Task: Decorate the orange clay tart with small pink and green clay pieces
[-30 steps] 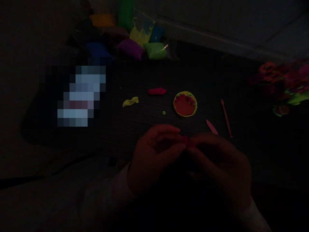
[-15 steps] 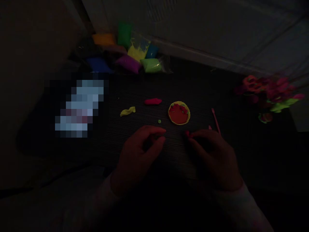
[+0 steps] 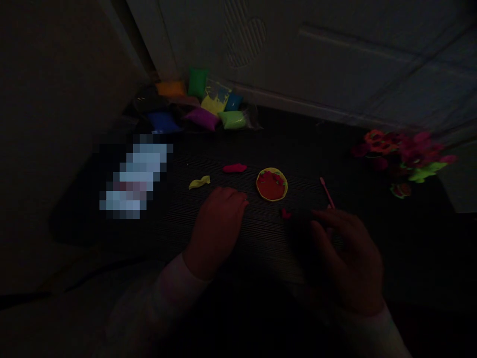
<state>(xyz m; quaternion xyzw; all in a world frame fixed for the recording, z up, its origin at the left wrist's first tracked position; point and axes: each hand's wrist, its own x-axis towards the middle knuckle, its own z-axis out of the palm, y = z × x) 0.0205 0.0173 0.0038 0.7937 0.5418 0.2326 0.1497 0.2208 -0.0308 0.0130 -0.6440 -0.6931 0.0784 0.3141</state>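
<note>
My left hand (image 3: 218, 231) is closed, its fingertips together low on the dark table. They cover the spot of a small green clay ball; whether they grip it is hidden. My right hand (image 3: 348, 258) is open, thumb and fingers apart. Just left of it lies a small red clay piece (image 3: 285, 214), not touched. Beyond the hands sits a round clay dish (image 3: 271, 185), yellow-rimmed with an orange-red middle and red and green bits along its far side. A pink-red clay lump (image 3: 234, 168) and a twisted yellow clay strip (image 3: 199, 182) lie left of the dish.
A pink modelling tool (image 3: 327, 191) lies beyond my right hand. Several bags of coloured clay (image 3: 203, 119) rest at the back left. A blurred bright screen (image 3: 137, 174) is at left. Colourful clay flowers (image 3: 406, 149) stand at right. The room is very dim.
My right hand has let go of the red clay piece and drawn back to the right. My left hand has closed over the green ball's spot. The view has tilted up slightly.
</note>
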